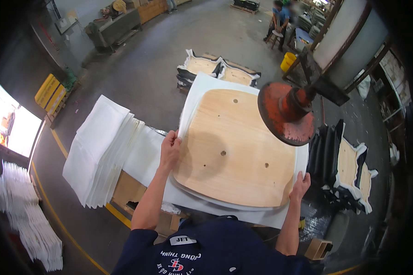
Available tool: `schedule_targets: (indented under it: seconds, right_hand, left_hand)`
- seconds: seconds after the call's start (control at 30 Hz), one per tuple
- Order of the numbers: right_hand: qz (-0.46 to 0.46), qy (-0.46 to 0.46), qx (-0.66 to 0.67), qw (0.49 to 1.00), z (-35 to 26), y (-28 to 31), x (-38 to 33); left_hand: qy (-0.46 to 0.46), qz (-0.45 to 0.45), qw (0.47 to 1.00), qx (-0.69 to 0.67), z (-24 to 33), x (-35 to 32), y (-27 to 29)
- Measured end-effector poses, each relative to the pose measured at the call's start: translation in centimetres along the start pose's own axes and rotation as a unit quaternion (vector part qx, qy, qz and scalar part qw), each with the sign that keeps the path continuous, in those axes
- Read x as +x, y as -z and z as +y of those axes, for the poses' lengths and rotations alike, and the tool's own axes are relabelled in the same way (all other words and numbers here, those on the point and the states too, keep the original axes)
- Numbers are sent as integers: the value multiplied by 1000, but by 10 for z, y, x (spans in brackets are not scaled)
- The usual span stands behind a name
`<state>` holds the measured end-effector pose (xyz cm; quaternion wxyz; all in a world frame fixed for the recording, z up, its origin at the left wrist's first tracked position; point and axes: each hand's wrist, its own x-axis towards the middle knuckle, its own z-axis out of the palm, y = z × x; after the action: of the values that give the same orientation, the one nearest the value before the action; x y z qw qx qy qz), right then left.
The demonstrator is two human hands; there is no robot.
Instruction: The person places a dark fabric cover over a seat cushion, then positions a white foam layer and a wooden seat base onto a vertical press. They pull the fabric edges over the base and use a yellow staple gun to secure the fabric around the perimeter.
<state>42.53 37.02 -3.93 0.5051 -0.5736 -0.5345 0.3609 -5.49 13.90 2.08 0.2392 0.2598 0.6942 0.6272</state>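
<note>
A rounded plywood seat board (236,146) with several small holes lies on a white foam sheet (202,89) in front of me. My left hand (170,149) grips the left edge of the board and foam. At the lower right corner my right hand (301,185) holds the foam's edge beside the board. A round red press disc (285,114) on a dark arm hangs just above the board's far right corner.
A fanned stack of white foam sheets (101,153) rests on a cardboard box at my left. Finished padded seats (348,167) stand stacked at my right, with more seats (220,66) on a pallet beyond. A person (279,20) sits far off near a yellow bucket (287,61).
</note>
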Motion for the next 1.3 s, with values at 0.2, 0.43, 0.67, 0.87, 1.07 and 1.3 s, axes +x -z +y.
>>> schedule_targets:
  seconds: [0.2, 0.43, 0.67, 0.87, 1.07, 1.3]
  right_hand:
    - [10, -6, 34, 999, 22, -12, -11]
    - [32, 11, 10, 999, 16, -18, -27]
    - [37, 21, -14, 999, 31, -23, -26]
    - [28, 9, -106, 994, 35, -22, -22]
    - [-81, -102, -141, 981, 18, 48, -29]
    - [-294, -366, -302, 830, -43, 88, -73]
  left_hand:
    - [45, -22, 998, -45, -48, 16, -7]
    - [53, 7, 998, -22, -73, 9, -2]
    - [49, 5, 999, 15, -72, 14, -5]
    - [19, 1, 996, 82, -74, 24, -7]
    - [223, -91, 953, 184, -38, -5, 54]
    - [360, -107, 926, 27, -87, -84, 117]
